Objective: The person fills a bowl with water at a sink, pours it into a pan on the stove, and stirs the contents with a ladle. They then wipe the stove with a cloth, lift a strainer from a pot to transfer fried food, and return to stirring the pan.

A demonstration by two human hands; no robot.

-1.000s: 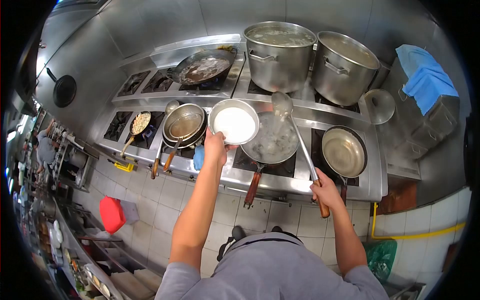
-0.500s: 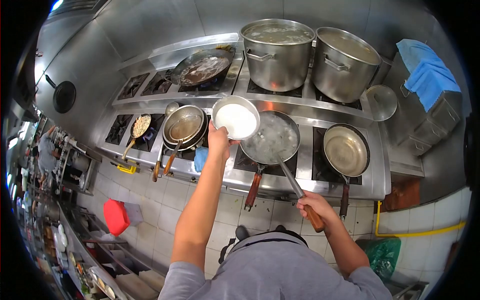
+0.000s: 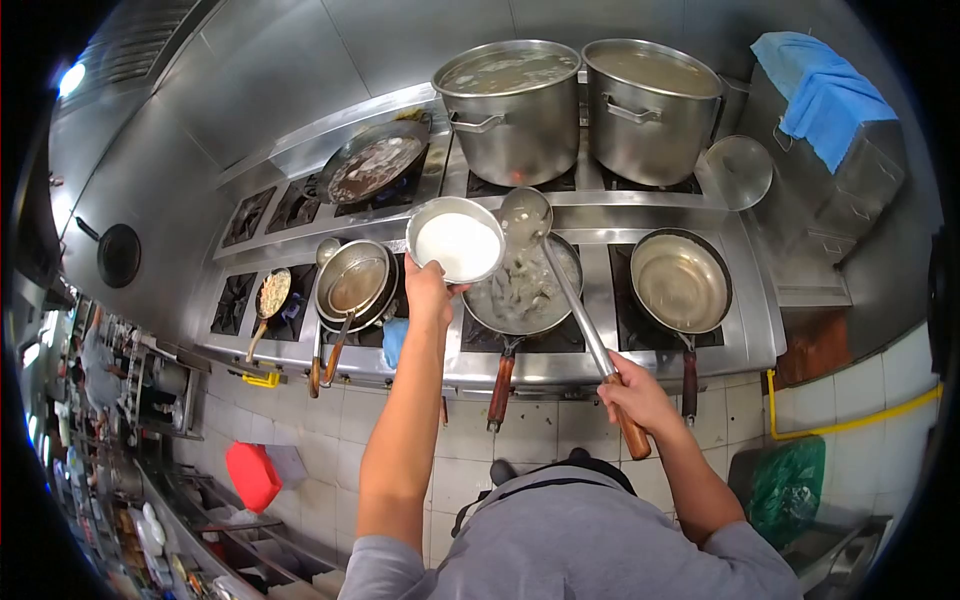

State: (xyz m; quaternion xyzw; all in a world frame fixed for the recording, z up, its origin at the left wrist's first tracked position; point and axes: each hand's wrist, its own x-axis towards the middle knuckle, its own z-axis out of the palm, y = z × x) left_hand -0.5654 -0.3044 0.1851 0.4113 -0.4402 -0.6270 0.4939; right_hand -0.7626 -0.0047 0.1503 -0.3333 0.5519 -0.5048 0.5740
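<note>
My left hand grips the near rim of a metal bowl holding a smooth white substance. It is held over the front of the stove, left of a pan on a burner. In that pan, cloudy liquid with pale pieces bubbles and steams. My right hand is wrapped around the wooden grip of a long metal ladle. The ladle's round head is raised above the pan's far edge, with a few pale bits in it.
Two tall stockpots and a dark wok of brown liquid stand behind. A pan of clear liquid sits right; a strainer over a pot and a small food pan sit left. Wooden pan handles jut past the stove's front.
The ladle has risen out of the pan's liquid to above its far edge. The bowl stays tilted in my left hand beside the pan. The view has shifted slightly.
</note>
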